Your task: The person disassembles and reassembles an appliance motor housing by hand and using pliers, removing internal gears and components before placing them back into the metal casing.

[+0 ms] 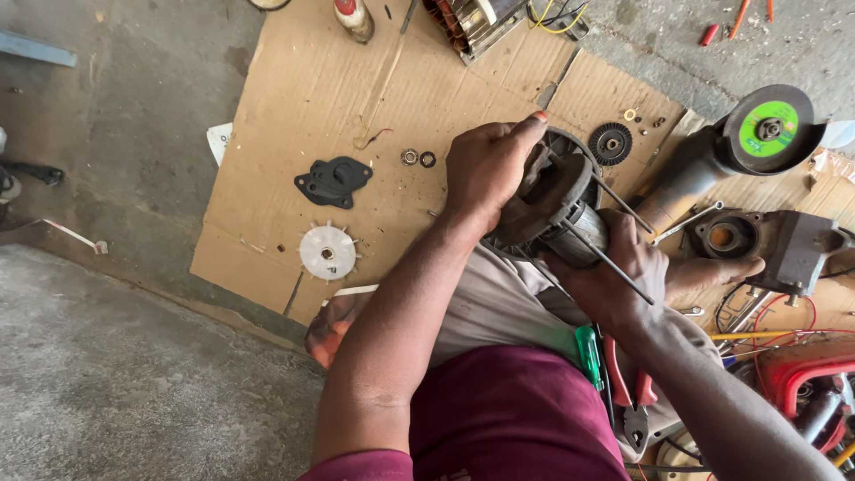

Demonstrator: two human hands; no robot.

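Two hands, one job: we see both bare hands closed on a small electric motor (554, 203), held above the lap near the right edge of the cardboard sheet (294, 107).
Left hand (488, 169): clamped over the dark, round end housing, fingers curled round its rim, which we judge steadies the body.
Right hand (623, 272): wrapped under the grey metal casing from below, bearing its weight; two long thin through-bolts (614, 263) stick out past the knuckles.
Motor: dusty, cylindrical, dark plastic end on bare metal; held tilted, clear of the cardboard.
Lap: a green-handled screwdriver (588, 354) and red-handled pliers (628, 392) lie against the right thigh, close by the right hand.
Cardboard, middle: a black flat cover plate (334, 181), a white plastic fan wheel with short blades (327, 252), a small bearing and a black ring (418, 158), each set apart from the others so that none is hidden.
Cardboard, right edge: a black toothed gear (611, 142) just beyond the motor.
Past that edge: an angle grinder with a grey disc and green label (766, 129), and a rusty-brown cast housing (775, 242) beside red and yellow wires (784, 334).
Top edge: a copper-wound stator (472, 22), partly cut off.
Floor: rough grey concrete (116, 374).
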